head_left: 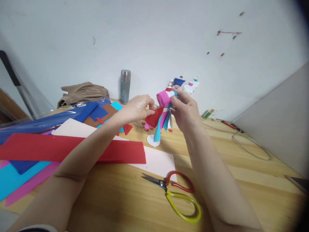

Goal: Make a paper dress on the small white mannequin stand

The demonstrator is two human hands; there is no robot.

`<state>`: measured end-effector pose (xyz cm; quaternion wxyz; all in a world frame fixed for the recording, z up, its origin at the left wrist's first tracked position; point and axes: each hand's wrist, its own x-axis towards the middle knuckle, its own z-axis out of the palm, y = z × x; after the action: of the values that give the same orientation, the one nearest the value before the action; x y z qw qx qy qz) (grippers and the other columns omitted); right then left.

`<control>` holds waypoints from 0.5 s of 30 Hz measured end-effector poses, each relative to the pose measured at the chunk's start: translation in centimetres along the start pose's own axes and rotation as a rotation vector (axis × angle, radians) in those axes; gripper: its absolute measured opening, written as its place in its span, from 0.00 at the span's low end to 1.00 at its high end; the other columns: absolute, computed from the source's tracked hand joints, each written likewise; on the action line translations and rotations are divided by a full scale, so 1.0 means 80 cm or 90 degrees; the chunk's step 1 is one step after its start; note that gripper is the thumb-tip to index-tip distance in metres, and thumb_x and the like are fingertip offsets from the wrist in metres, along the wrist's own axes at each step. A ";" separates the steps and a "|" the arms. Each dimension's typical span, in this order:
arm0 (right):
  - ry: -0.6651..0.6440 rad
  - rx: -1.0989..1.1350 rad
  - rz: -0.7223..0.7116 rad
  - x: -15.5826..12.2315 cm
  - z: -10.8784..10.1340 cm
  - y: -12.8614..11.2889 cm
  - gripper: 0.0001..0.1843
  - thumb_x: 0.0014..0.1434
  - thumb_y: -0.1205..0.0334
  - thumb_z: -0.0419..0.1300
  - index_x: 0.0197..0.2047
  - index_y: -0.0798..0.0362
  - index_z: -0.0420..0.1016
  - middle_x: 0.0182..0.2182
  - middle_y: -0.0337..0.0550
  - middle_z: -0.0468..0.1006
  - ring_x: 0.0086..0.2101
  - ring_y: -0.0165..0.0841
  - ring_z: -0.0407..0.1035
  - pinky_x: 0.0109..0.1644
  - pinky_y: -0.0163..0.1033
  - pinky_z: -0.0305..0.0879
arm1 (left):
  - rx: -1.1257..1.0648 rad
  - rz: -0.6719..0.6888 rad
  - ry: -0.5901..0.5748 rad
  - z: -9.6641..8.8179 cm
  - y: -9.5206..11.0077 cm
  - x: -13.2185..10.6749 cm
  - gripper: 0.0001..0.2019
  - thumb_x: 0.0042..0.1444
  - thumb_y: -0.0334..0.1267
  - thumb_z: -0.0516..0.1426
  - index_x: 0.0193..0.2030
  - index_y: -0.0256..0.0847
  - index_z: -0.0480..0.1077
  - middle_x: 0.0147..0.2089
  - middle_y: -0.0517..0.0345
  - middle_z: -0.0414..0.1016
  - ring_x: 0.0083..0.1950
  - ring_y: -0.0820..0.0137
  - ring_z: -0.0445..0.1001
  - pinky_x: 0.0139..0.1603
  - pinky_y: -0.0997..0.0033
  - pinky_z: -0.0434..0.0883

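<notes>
My right hand (185,108) grips a small paper-dressed figure (163,98), with pink and light-blue pieces around it and strips hanging below. White beads stick up from its top. Between the thumb and fingers of my left hand (139,109) is a red paper piece (154,118), held against the figure's left side. Part of the figure is hidden behind my right fingers. Beneath it, a white disc (153,140) rests on the table. Nearer to me lie scissors (162,183) with one red and one yellow handle, blades apart.
A long red strip (125,152) and coloured sheets cover the left side. A grey flask (125,87) stands by the wall, beside a brown cloth (84,93). Similar white figures (191,86) are behind my right hand. A grey cable (251,154) curls at right.
</notes>
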<state>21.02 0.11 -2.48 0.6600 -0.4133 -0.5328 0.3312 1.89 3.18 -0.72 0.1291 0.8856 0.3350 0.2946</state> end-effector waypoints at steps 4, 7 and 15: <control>0.007 0.015 0.003 -0.001 0.001 0.000 0.24 0.46 0.50 0.71 0.47 0.43 0.76 0.34 0.37 0.75 0.30 0.31 0.69 0.31 0.40 0.65 | -0.019 -0.026 -0.047 -0.006 0.006 -0.001 0.06 0.57 0.35 0.57 0.30 0.38 0.68 0.31 0.59 0.72 0.33 0.71 0.70 0.36 0.69 0.63; 0.005 0.015 0.001 0.000 0.000 0.003 0.24 0.46 0.49 0.71 0.47 0.43 0.76 0.35 0.37 0.75 0.30 0.32 0.70 0.32 0.41 0.65 | -0.029 -0.022 -0.067 -0.009 0.009 -0.001 0.07 0.58 0.35 0.56 0.29 0.38 0.68 0.28 0.61 0.70 0.30 0.73 0.67 0.34 0.70 0.61; -0.011 -0.006 -0.010 0.003 -0.003 0.005 0.25 0.47 0.47 0.70 0.48 0.43 0.75 0.34 0.37 0.75 0.30 0.32 0.68 0.32 0.42 0.65 | -0.101 -0.027 -0.136 -0.011 0.004 -0.002 0.06 0.57 0.34 0.56 0.29 0.38 0.71 0.26 0.61 0.69 0.30 0.72 0.67 0.34 0.71 0.61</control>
<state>21.33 0.40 -2.76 0.6560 -0.4090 -0.5434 0.3272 1.40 2.83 0.07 0.2401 0.8916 0.3138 0.2211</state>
